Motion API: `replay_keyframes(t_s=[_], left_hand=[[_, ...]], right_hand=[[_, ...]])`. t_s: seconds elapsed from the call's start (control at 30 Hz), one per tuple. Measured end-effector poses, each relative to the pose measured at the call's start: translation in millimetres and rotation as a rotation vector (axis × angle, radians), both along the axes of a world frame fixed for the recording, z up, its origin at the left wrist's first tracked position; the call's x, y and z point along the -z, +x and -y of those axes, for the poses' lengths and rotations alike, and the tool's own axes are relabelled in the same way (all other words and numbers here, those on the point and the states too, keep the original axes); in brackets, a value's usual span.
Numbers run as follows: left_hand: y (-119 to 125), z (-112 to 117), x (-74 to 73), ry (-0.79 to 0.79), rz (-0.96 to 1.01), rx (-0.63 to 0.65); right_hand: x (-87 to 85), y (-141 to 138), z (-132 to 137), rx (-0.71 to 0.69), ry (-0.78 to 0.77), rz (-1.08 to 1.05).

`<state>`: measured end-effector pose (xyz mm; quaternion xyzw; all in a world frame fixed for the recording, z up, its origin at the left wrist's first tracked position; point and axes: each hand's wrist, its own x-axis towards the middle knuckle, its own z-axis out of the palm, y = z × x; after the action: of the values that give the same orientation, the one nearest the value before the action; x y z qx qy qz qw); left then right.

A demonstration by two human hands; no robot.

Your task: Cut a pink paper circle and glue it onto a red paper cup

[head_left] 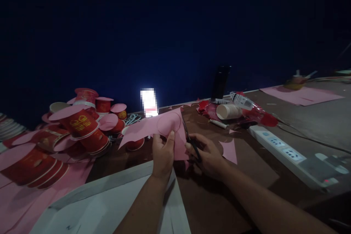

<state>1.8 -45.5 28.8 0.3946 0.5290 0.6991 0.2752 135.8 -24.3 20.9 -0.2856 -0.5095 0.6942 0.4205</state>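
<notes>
Left hand [163, 153] pinches pink paper [145, 127], right hand [210, 159] grips scissors [191, 141] mid-cut. The drawn circle [169, 123] probably needs the paper turned.

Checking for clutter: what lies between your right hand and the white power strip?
Head view: a pink paper scrap on the brown table between the right hand and the power strip; otherwise bare.

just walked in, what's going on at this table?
A person is cutting paper. The left hand pinches a pink paper sheet with a circle drawn on it; the right hand holds dark scissors with blades at the circle's edge. Red paper cups capped with pink discs lie piled at left on the brown table.
</notes>
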Motion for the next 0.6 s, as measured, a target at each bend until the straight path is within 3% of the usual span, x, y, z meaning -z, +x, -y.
replay_keyframes(t_s=[0.6], left_hand=[[1.5, 0.7, -2.3, 0.014, 0.081, 0.069]], right_hand=[[-2.8, -0.8, -1.0, 0.054, 0.004, 0.056]])
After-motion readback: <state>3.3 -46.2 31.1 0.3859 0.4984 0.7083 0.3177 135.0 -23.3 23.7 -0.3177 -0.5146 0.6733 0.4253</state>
